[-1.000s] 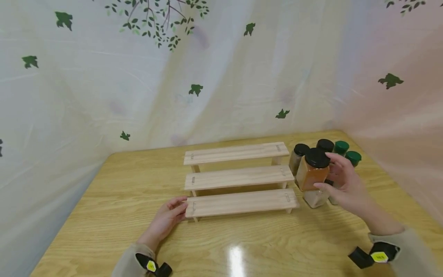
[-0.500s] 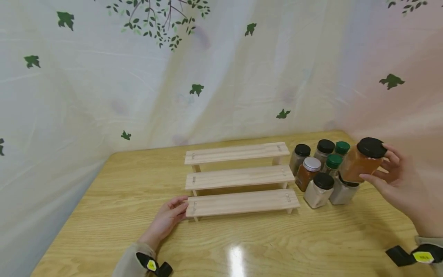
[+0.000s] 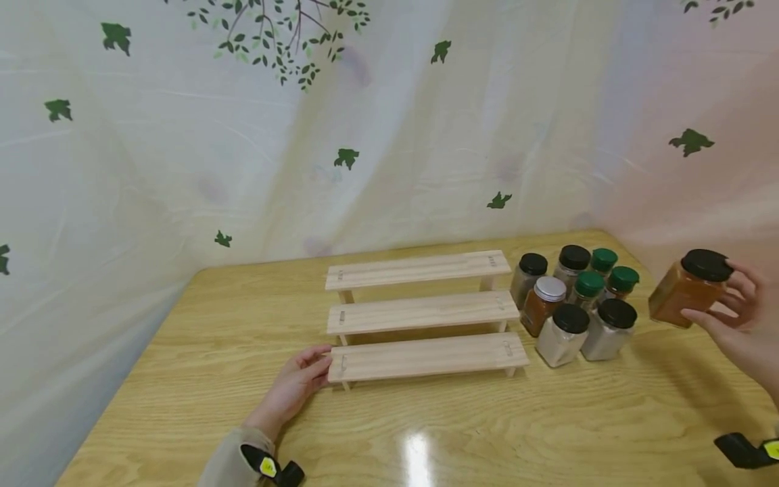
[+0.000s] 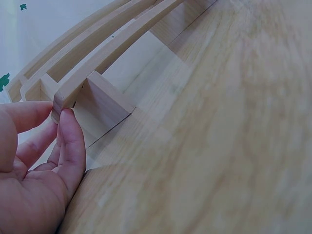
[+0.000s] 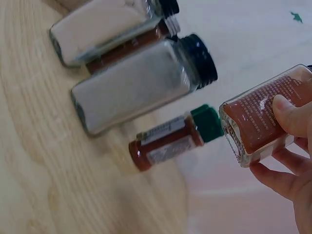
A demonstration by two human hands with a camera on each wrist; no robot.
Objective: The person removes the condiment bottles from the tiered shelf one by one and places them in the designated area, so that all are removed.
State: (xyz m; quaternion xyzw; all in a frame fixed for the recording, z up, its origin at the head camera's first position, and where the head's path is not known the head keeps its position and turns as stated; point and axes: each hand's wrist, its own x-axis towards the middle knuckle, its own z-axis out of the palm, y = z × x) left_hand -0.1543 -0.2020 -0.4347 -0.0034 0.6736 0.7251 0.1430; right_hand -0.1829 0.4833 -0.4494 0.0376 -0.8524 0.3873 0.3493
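Observation:
My right hand grips a square glass spice jar with orange-brown powder and a black lid, held tilted above the table at the far right. In the right wrist view, printed text covers the side of this jar, and the thumb lies across it. With thumb and fingers, my left hand pinches the left end of the lowest step of a three-step wooden rack. The left wrist view shows the fingertips at that step's corner, with the rack's leg just behind.
Several spice jars cluster right of the rack: white-powder jars with black lids, a silver-lidded jar and green-capped bottles. A printed cloth hangs behind the wooden table.
The right hand has carried the orange-brown jar rightward from over the other jars to beyond them, uncovering the group. The left hand has stayed at the rack's end.

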